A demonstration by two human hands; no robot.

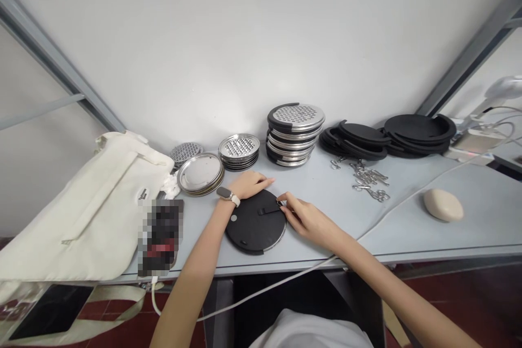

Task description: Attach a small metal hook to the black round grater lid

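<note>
A round black disc (pixel 255 234) with a silvery lower right edge lies flat near the table's front edge. It carries a short black strap (pixel 267 210) on its upper face. My left hand (pixel 252 185) rests along the disc's far left edge, fingers stretched out, with a watch on the wrist. At the strap's right end, my right hand (pixel 299 213) pinches a small clasp (pixel 279 203), partly covered by the fingertips. Several loose metal clasps (pixel 369 176) lie to the right. Behind the disc stands a stack of grater discs with black rims (pixel 296 136).
Smaller grater plates (pixel 240 149) and round metal plates (pixel 199 173) sit back left. Black round covers (pixel 354 138) are piled back right. A cream bag (pixel 81 217) and a phone (pixel 161 236) lie left. A white cable (pixel 391 211) crosses the table near a beige rounded object (pixel 443 205).
</note>
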